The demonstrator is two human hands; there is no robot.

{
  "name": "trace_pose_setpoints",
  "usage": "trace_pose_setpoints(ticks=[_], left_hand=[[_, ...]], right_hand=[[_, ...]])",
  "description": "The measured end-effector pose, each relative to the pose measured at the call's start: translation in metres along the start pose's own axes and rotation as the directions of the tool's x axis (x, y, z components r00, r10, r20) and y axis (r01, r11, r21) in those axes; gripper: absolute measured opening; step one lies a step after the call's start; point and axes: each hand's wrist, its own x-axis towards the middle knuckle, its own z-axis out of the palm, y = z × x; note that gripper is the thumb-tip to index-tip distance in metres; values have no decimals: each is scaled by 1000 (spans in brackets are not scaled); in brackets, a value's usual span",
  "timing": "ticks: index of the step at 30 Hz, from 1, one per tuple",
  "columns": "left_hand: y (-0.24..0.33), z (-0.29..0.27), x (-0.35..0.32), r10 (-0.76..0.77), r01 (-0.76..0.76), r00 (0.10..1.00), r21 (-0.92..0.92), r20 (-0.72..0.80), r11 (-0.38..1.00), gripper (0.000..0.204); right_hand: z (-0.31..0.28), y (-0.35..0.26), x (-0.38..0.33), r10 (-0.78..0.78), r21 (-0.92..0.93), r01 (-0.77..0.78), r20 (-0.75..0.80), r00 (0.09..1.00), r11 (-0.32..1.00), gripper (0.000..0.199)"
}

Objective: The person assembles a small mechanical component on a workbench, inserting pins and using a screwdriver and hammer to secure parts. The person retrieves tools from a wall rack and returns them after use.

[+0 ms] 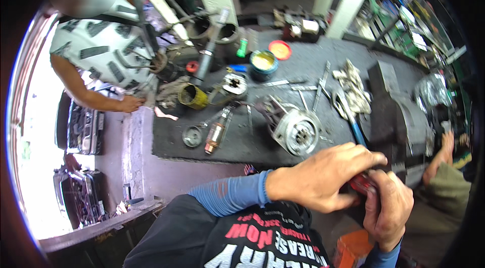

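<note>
My left hand (326, 177) and my right hand (390, 207) meet in front of me, beyond the bench's near edge on the right. Between their fingers is a small, shiny dark red object (362, 184), mostly covered, so its kind does not show. Both hands are closed on it. Left of them, a round metal motor housing (299, 130) lies on the dark bench (174, 148). A copper-ended armature (217, 132) and a small round metal cap (193, 137) lie farther left. A blue-handled tool (356, 127) points toward my left hand.
A grey vise (396, 109) stands at the right. Farther back are a crumpled rag (352, 86), several wrenches, a tub of yellow grease (263, 61), its red lid (280, 50) and a yellow cup (192, 96). One person (101, 51) stands left; another's arm (440, 154) shows right.
</note>
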Motion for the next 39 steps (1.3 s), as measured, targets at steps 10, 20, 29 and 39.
trace_pose_setpoints(ticks=[10, 20, 29, 39], left_hand=[[-52, -371, -42, 0, 660, 751, 750, -661, 51, 23], [-147, -492, 2, -578, 226, 469, 723, -668, -653, 34], [-161, -509, -2, -614, 229, 395, 721, -683, -654, 31], [-157, -505, -21, -596, 156, 593, 804, -541, -574, 25]], right_hand=[[-13, -15, 3, 141, 85, -173, 298, 944, 981, 35], [-18, -35, 14, 321, 171, -379, 289, 902, 910, 39], [-12, -31, 9, 386, 181, -431, 236, 892, 884, 35], [-16, -37, 11, 341, 220, -403, 274, 900, 888, 40]])
